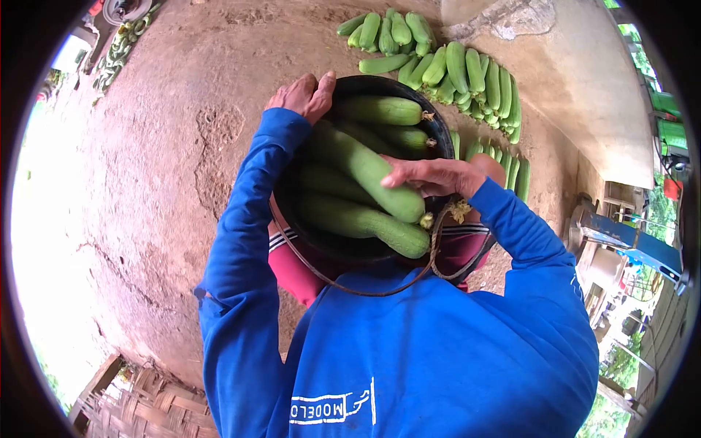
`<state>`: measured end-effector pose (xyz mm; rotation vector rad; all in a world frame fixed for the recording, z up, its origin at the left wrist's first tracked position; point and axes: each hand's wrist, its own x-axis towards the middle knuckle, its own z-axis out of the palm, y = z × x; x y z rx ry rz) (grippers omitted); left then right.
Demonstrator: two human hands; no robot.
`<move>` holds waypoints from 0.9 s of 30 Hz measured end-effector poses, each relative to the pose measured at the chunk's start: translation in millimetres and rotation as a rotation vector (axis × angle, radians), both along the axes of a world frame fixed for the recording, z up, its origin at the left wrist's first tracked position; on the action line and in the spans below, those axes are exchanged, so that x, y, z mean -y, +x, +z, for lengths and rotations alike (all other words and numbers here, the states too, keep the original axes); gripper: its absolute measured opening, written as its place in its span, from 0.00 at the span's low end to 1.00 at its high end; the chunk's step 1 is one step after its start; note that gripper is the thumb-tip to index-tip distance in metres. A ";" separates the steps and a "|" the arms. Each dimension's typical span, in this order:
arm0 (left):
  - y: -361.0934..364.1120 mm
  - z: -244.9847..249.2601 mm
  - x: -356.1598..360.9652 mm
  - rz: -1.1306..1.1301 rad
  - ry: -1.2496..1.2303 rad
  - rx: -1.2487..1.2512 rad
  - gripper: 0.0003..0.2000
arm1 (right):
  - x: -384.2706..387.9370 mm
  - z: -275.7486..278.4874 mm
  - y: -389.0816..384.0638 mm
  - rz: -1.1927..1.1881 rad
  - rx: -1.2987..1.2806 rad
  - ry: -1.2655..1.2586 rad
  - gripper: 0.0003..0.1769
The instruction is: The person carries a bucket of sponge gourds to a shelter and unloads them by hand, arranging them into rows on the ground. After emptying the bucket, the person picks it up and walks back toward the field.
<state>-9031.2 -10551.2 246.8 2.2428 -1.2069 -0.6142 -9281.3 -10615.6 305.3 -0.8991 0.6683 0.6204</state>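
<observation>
A long, smooth, pale-green gourd [358,164] lies slantwise from ten to five o'clock atop darker green gourds [347,219] in a round black bucket [442,135]. The right hand [442,175], at three o'clock, grips its lower part, thumb across the skin. The left hand [303,98] rests at the rim at eleven o'clock; whether its fingers grip is unclear. A thin brown rope handle [380,293] loops below at six o'clock. Light-green ridged gourds [456,66] lie on the brown earthen floor [161,182] from twelve to three o'clock.
</observation>
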 end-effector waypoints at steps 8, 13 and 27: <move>6.1 -3.0 -0.3 -0.029 0.014 -0.034 0.31 | 5.6 13.4 -12.7 -0.221 -0.040 0.011 0.36; 4.1 -5.1 -0.3 0.009 0.003 -0.055 0.31 | 22.1 58.7 -47.8 -0.426 0.222 0.006 0.37; 8.6 -9.5 -4.0 -0.120 0.003 -0.050 0.26 | -11.1 26.3 -102.8 -0.275 1.124 -0.643 0.22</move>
